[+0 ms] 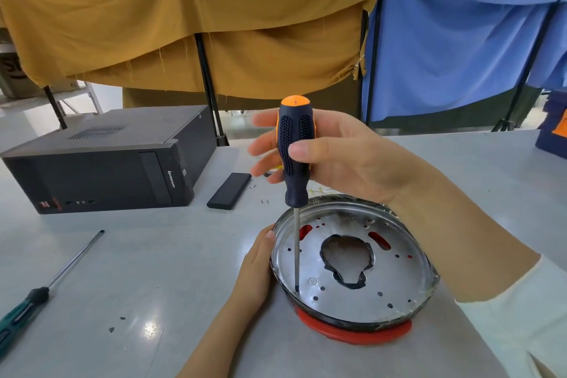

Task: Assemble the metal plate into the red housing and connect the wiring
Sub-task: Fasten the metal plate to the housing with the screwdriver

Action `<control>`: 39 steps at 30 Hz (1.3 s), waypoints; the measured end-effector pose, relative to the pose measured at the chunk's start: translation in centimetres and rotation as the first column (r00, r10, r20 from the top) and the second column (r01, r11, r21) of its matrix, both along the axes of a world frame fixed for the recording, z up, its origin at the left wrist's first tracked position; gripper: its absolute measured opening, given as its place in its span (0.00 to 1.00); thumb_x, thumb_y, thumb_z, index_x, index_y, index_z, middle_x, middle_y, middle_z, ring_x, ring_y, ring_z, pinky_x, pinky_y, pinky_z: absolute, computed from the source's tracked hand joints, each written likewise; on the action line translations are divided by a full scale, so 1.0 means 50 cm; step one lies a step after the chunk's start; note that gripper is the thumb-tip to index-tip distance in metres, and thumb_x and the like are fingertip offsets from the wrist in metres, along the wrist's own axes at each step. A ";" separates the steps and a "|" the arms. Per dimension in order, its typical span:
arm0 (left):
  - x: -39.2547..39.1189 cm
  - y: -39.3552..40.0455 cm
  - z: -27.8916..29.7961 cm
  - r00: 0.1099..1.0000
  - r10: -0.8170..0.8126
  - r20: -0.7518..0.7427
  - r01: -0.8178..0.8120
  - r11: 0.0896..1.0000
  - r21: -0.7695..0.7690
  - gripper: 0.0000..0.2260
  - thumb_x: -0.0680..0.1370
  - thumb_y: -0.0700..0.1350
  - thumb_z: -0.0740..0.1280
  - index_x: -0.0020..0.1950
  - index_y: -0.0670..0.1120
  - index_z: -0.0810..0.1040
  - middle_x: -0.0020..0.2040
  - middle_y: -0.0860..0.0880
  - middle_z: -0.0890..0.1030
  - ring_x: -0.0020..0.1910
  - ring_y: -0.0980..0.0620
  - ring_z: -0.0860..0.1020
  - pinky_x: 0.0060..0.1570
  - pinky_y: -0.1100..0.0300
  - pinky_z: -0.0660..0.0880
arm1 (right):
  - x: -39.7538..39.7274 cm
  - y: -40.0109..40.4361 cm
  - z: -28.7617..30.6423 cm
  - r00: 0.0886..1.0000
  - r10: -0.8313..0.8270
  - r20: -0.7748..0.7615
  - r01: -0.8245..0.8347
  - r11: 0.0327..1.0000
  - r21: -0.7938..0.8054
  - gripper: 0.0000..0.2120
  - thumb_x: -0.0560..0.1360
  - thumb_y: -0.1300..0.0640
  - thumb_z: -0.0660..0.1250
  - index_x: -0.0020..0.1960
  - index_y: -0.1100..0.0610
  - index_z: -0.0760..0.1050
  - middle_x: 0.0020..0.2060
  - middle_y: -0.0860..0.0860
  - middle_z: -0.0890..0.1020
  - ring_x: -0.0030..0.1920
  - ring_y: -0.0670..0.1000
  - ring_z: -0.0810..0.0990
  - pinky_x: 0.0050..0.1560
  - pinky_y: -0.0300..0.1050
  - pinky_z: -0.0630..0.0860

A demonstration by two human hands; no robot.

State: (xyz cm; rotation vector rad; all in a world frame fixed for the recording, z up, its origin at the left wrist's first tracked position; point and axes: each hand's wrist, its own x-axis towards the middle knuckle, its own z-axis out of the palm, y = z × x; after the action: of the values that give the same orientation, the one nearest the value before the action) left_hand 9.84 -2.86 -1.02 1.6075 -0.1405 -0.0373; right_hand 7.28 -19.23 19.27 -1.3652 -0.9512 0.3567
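A: Item one, nearest the camera?
B: Red housing (352, 331), lying flat on the grey tabletop (153, 255), only its red lower edge showing at the front. Metal plate (383, 270) seated inside it, round, with small holes and a large irregular opening at the centre edged in black; red showed through two slots.

A: Hands?
B: Left hand (254, 273) rested against the housing's left rim, fingers curved on it, steadying rather than gripping. Right hand (331, 153), in a pale sleeve, was closed around the handle of an orange-and-black screwdriver (294, 156), thumb across the front.

A: Screwdriver position?
B: Upright, its tip down in a hole near the plate's front-left edge.

A: Further out?
B: Second screwdriver (46, 288), dark green handle, lying on the tabletop well to the left, untouched. Small black rectangular block (229, 191) beyond the housing, with a few tiny screws (264, 201) just beside it. Black desktop computer case (104, 163) lying on its side at the left.

A: Backdrop?
B: Mustard cloth (184, 15) and blue cloth (460, 40) hung over dark stands.
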 end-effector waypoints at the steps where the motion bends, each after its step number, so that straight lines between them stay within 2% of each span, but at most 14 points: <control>1: 0.000 0.000 0.000 1.000 0.001 0.003 -0.001 1.000 -0.006 0.22 0.79 0.62 0.54 0.63 0.53 0.78 0.61 0.52 0.82 0.63 0.51 0.78 0.67 0.44 0.70 | -0.002 -0.002 -0.001 1.000 -0.022 0.010 0.022 1.000 -0.006 0.16 0.75 0.64 0.63 0.63 0.58 0.71 0.52 0.53 0.82 0.54 0.58 0.81 0.55 0.50 0.77; 4: -0.002 -0.001 0.001 1.000 -0.004 0.006 0.004 1.000 -0.009 0.22 0.79 0.61 0.54 0.64 0.53 0.78 0.62 0.52 0.81 0.63 0.50 0.78 0.68 0.44 0.70 | -0.006 0.010 -0.001 0.941 -0.321 0.105 0.324 0.946 -0.019 0.13 0.71 0.61 0.72 0.53 0.58 0.72 0.43 0.53 0.84 0.46 0.57 0.85 0.49 0.52 0.81; 8: -0.003 -0.002 0.006 1.000 -0.025 0.004 0.025 1.000 -0.008 0.22 0.80 0.60 0.54 0.66 0.52 0.77 0.63 0.51 0.80 0.65 0.49 0.77 0.68 0.43 0.69 | -0.006 0.029 -0.008 0.780 -0.593 0.198 0.593 0.802 0.068 0.17 0.69 0.60 0.76 0.45 0.57 0.66 0.37 0.57 0.79 0.33 0.50 0.84 0.35 0.39 0.79; 12: -0.004 -0.001 0.004 1.000 0.000 0.000 0.000 1.000 0.010 0.21 0.79 0.62 0.54 0.62 0.53 0.78 0.60 0.52 0.82 0.63 0.51 0.78 0.67 0.44 0.70 | -0.001 0.017 -0.001 0.959 -0.279 0.049 0.280 0.960 -0.017 0.19 0.72 0.62 0.69 0.60 0.56 0.69 0.46 0.52 0.81 0.49 0.52 0.83 0.51 0.49 0.79; 16: -0.003 -0.001 0.004 1.000 0.011 -0.007 -0.011 1.000 0.008 0.22 0.77 0.63 0.55 0.60 0.54 0.79 0.58 0.53 0.83 0.61 0.52 0.79 0.66 0.45 0.71 | -0.003 -0.002 -0.007 0.996 -0.078 0.029 0.078 0.997 0.018 0.20 0.75 0.66 0.62 0.67 0.60 0.68 0.56 0.55 0.80 0.57 0.58 0.80 0.61 0.58 0.75; 19: -0.004 0.000 0.004 1.000 0.012 0.003 -0.012 1.000 0.008 0.22 0.77 0.62 0.54 0.61 0.53 0.79 0.58 0.53 0.83 0.61 0.51 0.79 0.66 0.44 0.71 | -0.002 0.007 -0.013 0.940 -0.320 0.117 0.322 0.947 0.000 0.17 0.70 0.61 0.71 0.57 0.55 0.73 0.49 0.52 0.82 0.50 0.58 0.83 0.56 0.63 0.77; 21: -0.004 0.000 0.004 1.000 0.008 0.001 -0.008 1.000 0.002 0.22 0.78 0.63 0.54 0.62 0.54 0.79 0.59 0.53 0.82 0.62 0.51 0.78 0.67 0.44 0.71 | 0.002 0.023 -0.019 0.792 -0.577 0.200 0.587 0.809 0.007 0.20 0.65 0.56 0.77 0.50 0.51 0.70 0.44 0.51 0.80 0.44 0.55 0.82 0.50 0.61 0.80; 23: -0.006 0.000 0.005 1.000 -0.009 0.003 0.009 1.000 0.006 0.22 0.78 0.63 0.54 0.63 0.55 0.78 0.61 0.53 0.82 0.63 0.52 0.78 0.67 0.45 0.70 | 0.008 0.035 -0.028 0.712 -0.668 0.214 0.676 0.736 0.048 0.22 0.64 0.54 0.78 0.50 0.52 0.68 0.41 0.50 0.78 0.40 0.52 0.80 0.47 0.56 0.81; 25: -0.007 -0.001 0.008 1.000 -0.019 0.010 0.019 1.000 0.011 0.22 0.79 0.62 0.54 0.65 0.54 0.77 0.63 0.52 0.81 0.65 0.51 0.77 0.68 0.44 0.69 | 0.013 0.036 -0.031 0.789 -0.595 0.155 0.593 0.803 0.061 0.20 0.67 0.57 0.74 0.54 0.53 0.69 0.37 0.45 0.77 0.38 0.49 0.79 0.46 0.53 0.81; 28: -0.006 -0.001 0.009 1.000 -0.009 0.021 0.009 1.000 0.024 0.22 0.79 0.60 0.53 0.65 0.53 0.77 0.61 0.52 0.81 0.64 0.51 0.77 0.68 0.44 0.69 | 0.014 0.023 -0.018 0.968 -0.250 0.002 0.249 0.963 0.107 0.16 0.70 0.61 0.69 0.57 0.53 0.76 0.41 0.46 0.78 0.43 0.48 0.80 0.48 0.47 0.78; 30: -0.007 0.000 0.008 1.000 0.008 0.019 -0.008 1.000 0.017 0.20 0.78 0.60 0.54 0.62 0.56 0.79 0.59 0.54 0.82 0.62 0.53 0.78 0.68 0.45 0.70 | 0.015 0.012 -0.008 0.998 -0.025 -0.060 0.032 0.992 0.122 0.13 0.72 0.61 0.66 0.56 0.55 0.78 0.49 0.51 0.81 0.51 0.53 0.81 0.51 0.49 0.78; 32: -0.007 -0.001 0.006 1.000 0.008 0.011 -0.008 1.000 0.017 0.20 0.78 0.61 0.54 0.61 0.57 0.79 0.59 0.55 0.83 0.61 0.54 0.79 0.67 0.46 0.70 | 0.018 0.007 -0.007 0.999 0.006 -0.054 0.000 0.994 0.113 0.11 0.74 0.62 0.65 0.56 0.57 0.77 0.50 0.54 0.83 0.52 0.56 0.82 0.53 0.51 0.78; 35: -0.006 -0.001 0.006 1.000 0.007 0.007 -0.007 1.000 0.028 0.21 0.78 0.62 0.54 0.63 0.56 0.78 0.60 0.55 0.82 0.63 0.53 0.78 0.68 0.45 0.70 | 0.015 0.024 -0.020 0.949 -0.314 -0.006 0.312 0.939 0.142 0.08 0.73 0.61 0.69 0.53 0.57 0.77 0.46 0.55 0.85 0.50 0.57 0.84 0.52 0.51 0.80; 39: -0.003 0.000 0.005 1.000 -0.006 0.014 0.005 0.998 0.068 0.22 0.78 0.62 0.52 0.64 0.55 0.77 0.60 0.54 0.82 0.63 0.52 0.77 0.68 0.45 0.70 | 0.016 0.038 -0.028 0.757 -0.639 0.135 0.610 0.766 0.204 0.15 0.71 0.58 0.73 0.50 0.65 0.73 0.37 0.59 0.82 0.37 0.55 0.85 0.41 0.51 0.83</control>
State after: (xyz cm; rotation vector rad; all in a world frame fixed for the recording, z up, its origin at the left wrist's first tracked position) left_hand 9.67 -2.84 -0.75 1.6760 -0.1560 -0.0349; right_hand 8.06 -17.33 17.88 -1.5113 -0.6026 -0.3685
